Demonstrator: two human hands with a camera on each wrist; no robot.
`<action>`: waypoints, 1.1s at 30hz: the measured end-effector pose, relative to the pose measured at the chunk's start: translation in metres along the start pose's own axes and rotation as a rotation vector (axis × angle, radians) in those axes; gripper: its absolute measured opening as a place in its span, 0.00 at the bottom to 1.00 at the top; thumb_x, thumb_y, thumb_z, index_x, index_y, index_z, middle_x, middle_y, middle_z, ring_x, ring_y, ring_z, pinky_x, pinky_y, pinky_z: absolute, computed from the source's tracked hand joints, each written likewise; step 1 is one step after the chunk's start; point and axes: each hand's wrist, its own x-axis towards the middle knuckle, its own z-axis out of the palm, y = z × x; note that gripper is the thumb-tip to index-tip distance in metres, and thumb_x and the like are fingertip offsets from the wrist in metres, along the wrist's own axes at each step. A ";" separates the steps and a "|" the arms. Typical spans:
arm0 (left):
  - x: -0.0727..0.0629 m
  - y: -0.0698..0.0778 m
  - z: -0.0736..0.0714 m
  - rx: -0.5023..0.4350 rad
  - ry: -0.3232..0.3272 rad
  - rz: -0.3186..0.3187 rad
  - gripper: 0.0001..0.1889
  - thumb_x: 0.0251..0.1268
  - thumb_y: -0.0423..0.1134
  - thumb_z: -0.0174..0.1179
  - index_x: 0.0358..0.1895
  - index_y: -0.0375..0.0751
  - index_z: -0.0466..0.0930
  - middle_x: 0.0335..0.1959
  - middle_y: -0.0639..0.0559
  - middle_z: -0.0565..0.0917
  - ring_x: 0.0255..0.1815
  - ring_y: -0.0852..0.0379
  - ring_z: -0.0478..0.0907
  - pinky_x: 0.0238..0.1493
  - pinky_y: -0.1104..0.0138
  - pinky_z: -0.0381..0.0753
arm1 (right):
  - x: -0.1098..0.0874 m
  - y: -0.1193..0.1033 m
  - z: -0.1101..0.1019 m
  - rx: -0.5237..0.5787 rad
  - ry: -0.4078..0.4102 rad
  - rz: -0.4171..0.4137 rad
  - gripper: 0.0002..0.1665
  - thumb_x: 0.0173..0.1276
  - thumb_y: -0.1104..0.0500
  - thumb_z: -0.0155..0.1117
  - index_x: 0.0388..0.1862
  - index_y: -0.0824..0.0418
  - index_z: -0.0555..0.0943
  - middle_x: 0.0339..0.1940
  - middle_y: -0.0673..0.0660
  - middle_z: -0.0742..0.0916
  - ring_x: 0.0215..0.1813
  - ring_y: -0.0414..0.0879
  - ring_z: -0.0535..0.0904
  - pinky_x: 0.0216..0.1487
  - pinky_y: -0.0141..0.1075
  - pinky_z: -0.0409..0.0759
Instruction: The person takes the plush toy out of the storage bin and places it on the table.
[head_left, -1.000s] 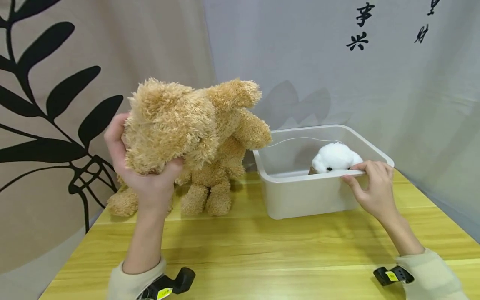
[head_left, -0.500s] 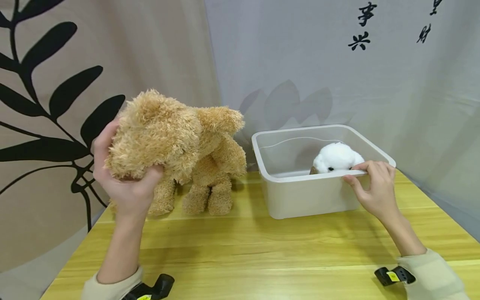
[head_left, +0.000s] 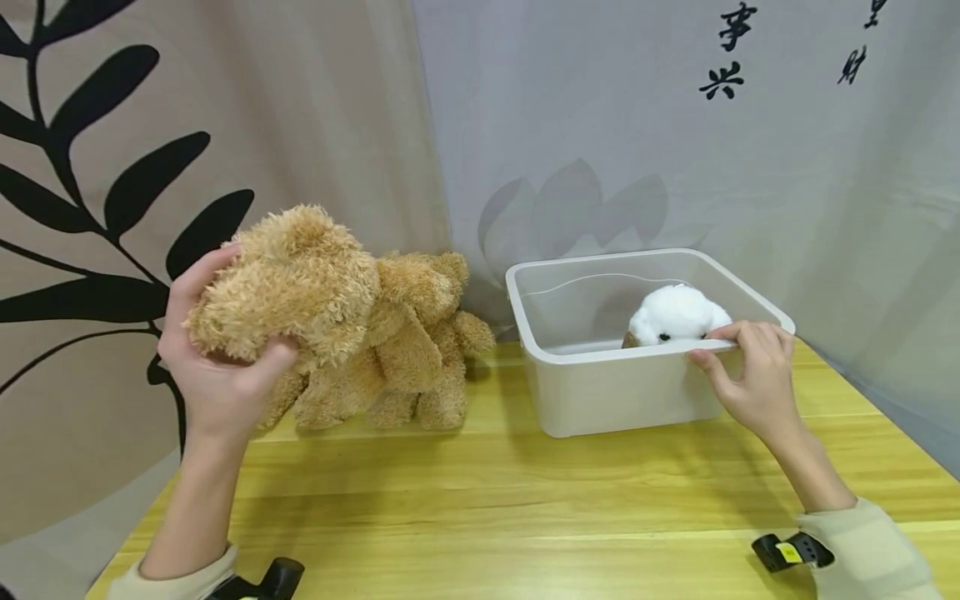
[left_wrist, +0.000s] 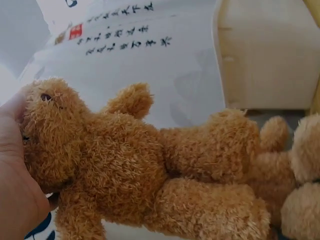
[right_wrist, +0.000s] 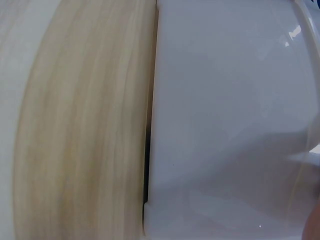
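My left hand (head_left: 213, 375) grips a shaggy tan teddy bear (head_left: 292, 283) by its head, fingers on the far side and thumb underneath. The left wrist view shows this bear's belly (left_wrist: 120, 165), its legs reaching right toward more tan plush. Behind it in the head view, another tan teddy bear (head_left: 441, 396) stands on the table, partly hidden. On the right, my right hand (head_left: 753, 379) pinches the near rim of a light grey plastic bin (head_left: 615, 396). Inside the bin sits a white plush toy (head_left: 675, 312) with black eyes, its lower part hidden by the bin wall.
The yellow wooden table (head_left: 480, 500) carries everything. A pale curtain (head_left: 510, 100) with black leaf prints and characters hangs right behind the bears and bin. In the right wrist view, the bin's side (right_wrist: 225, 110) stands beside the wood surface.
My left hand has moved left and down with the teddy bear, away from the bin and in front of the other plush. My right hand stays on the bin's rim.
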 end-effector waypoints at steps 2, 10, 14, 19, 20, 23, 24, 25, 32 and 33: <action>0.001 -0.002 -0.005 0.017 -0.014 -0.020 0.34 0.30 0.17 0.54 0.54 0.19 0.74 0.53 0.39 0.82 0.55 0.44 0.76 0.54 0.65 0.77 | 0.000 0.000 -0.001 0.000 0.005 0.001 0.47 0.67 0.26 0.55 0.36 0.74 0.76 0.31 0.64 0.80 0.42 0.60 0.69 0.62 0.39 0.50; 0.005 -0.011 -0.026 0.090 0.007 -0.076 0.31 0.34 0.16 0.52 0.54 0.20 0.74 0.51 0.41 0.82 0.55 0.44 0.75 0.53 0.66 0.75 | -0.002 0.002 -0.001 -0.010 -0.008 0.005 0.46 0.68 0.27 0.55 0.36 0.75 0.76 0.31 0.64 0.80 0.42 0.57 0.68 0.62 0.39 0.50; 0.007 -0.019 -0.044 0.156 -0.012 -0.103 0.30 0.37 0.16 0.52 0.54 0.19 0.75 0.51 0.42 0.83 0.55 0.46 0.76 0.51 0.67 0.74 | -0.002 0.002 0.000 -0.003 0.013 -0.004 0.46 0.67 0.27 0.56 0.36 0.74 0.76 0.31 0.64 0.80 0.41 0.59 0.68 0.62 0.38 0.51; 0.010 -0.027 -0.073 0.200 -0.037 -0.163 0.29 0.39 0.14 0.53 0.55 0.20 0.77 0.50 0.42 0.84 0.48 0.51 0.77 0.43 0.68 0.73 | -0.001 0.001 0.003 0.007 0.039 -0.021 0.46 0.67 0.26 0.57 0.35 0.73 0.77 0.30 0.64 0.80 0.40 0.62 0.69 0.61 0.40 0.51; 0.011 -0.027 -0.079 0.200 -0.049 -0.178 0.29 0.40 0.14 0.53 0.55 0.20 0.77 0.50 0.41 0.84 0.48 0.51 0.77 0.42 0.69 0.74 | -0.001 0.001 0.004 0.009 0.042 -0.021 0.46 0.67 0.26 0.57 0.35 0.73 0.77 0.29 0.64 0.80 0.40 0.62 0.69 0.61 0.40 0.51; 0.015 -0.028 -0.095 0.184 -0.091 -0.268 0.30 0.41 0.12 0.52 0.56 0.21 0.78 0.52 0.41 0.83 0.47 0.52 0.77 0.40 0.73 0.76 | 0.000 0.001 0.005 0.012 0.041 -0.020 0.46 0.67 0.26 0.57 0.36 0.73 0.77 0.30 0.64 0.81 0.40 0.60 0.69 0.62 0.41 0.51; 0.015 -0.028 -0.100 0.180 -0.112 -0.301 0.30 0.41 0.11 0.52 0.56 0.22 0.78 0.53 0.41 0.83 0.47 0.53 0.77 0.39 0.74 0.77 | 0.000 0.002 0.005 0.013 0.040 -0.018 0.46 0.67 0.26 0.56 0.36 0.73 0.77 0.30 0.64 0.80 0.40 0.60 0.69 0.62 0.41 0.51; 0.016 -0.028 -0.104 0.193 -0.142 -0.328 0.30 0.42 0.11 0.52 0.57 0.22 0.78 0.54 0.42 0.83 0.48 0.53 0.78 0.39 0.75 0.78 | 0.000 0.002 0.005 0.014 0.040 -0.016 0.46 0.67 0.26 0.56 0.36 0.73 0.77 0.30 0.64 0.80 0.40 0.60 0.69 0.62 0.41 0.51; 0.013 -0.030 -0.128 0.291 -0.286 -0.450 0.30 0.48 0.11 0.54 0.60 0.29 0.79 0.55 0.49 0.83 0.47 0.58 0.79 0.39 0.79 0.79 | 0.000 0.001 0.003 0.006 0.029 -0.008 0.46 0.67 0.26 0.56 0.36 0.73 0.77 0.30 0.65 0.80 0.40 0.60 0.69 0.62 0.40 0.51; 0.013 -0.031 -0.131 0.291 -0.294 -0.469 0.30 0.50 0.11 0.54 0.60 0.30 0.79 0.55 0.50 0.83 0.47 0.58 0.79 0.39 0.79 0.79 | 0.000 0.002 0.003 0.003 0.023 -0.007 0.46 0.67 0.26 0.56 0.36 0.73 0.77 0.31 0.65 0.80 0.40 0.60 0.69 0.62 0.40 0.51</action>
